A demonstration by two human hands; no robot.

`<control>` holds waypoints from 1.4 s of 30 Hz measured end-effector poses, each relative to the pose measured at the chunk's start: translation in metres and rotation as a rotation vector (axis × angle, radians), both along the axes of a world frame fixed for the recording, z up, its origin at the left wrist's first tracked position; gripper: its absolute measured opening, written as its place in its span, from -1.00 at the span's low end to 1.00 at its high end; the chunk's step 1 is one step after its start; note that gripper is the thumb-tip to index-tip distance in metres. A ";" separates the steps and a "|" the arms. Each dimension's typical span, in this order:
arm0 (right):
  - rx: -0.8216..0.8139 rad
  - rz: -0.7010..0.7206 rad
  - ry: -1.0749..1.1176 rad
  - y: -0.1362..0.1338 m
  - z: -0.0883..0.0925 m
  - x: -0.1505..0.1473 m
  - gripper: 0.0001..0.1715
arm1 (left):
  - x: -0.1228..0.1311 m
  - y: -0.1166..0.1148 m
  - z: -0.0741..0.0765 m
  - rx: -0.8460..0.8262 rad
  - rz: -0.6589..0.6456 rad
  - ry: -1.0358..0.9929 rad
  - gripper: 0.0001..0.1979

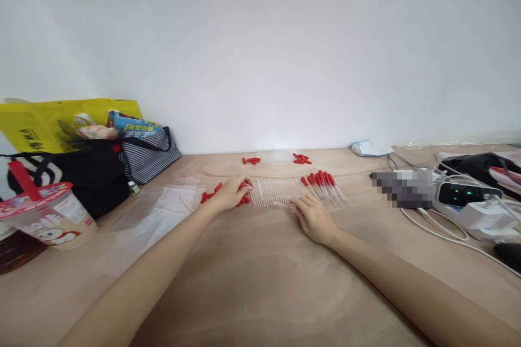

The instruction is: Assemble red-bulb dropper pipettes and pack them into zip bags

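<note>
My left hand (pixel 231 193) is closed with its fingertips on a red rubber bulb (pixel 246 186), at the left end of a row of clear dropper tubes (pixel 277 190). More red bulbs (pixel 208 196) lie loose around and behind that hand. My right hand (pixel 315 218) pinches a single clear dropper tube (pixel 284 205), which points left, just in front of the row. To the right lie several droppers with red bulbs on their ends (pixel 322 180), side by side and slanted.
Farther back are loose red bulbs (pixel 251 160) and more tubes (pixel 280 157). Clear plastic bags (pixel 166 211) lie left, near a lidded drink cup (pixel 52 219) and a striped bag (pixel 150 154). Cables and a power strip (pixel 468 200) crowd the right side. A white wall (pixel 260 54) closes off the back.
</note>
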State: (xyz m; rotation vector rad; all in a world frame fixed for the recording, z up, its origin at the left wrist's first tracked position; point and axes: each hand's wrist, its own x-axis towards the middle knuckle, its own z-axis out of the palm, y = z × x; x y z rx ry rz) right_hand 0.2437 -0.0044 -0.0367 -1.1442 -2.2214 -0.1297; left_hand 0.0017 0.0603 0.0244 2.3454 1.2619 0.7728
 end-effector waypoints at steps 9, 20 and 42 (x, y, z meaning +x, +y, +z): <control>-0.108 0.007 -0.017 0.001 -0.003 0.001 -0.73 | 0.021 -0.058 -0.036 -0.105 -0.137 -0.307 -0.87; -0.111 0.011 -0.094 -0.006 0.005 -0.001 -0.78 | 0.020 -0.074 -0.035 0.103 0.026 -0.049 -0.77; -0.057 0.030 -0.014 -0.014 0.010 -0.011 -0.79 | 0.033 -0.067 -0.040 0.060 -0.037 -0.071 -0.77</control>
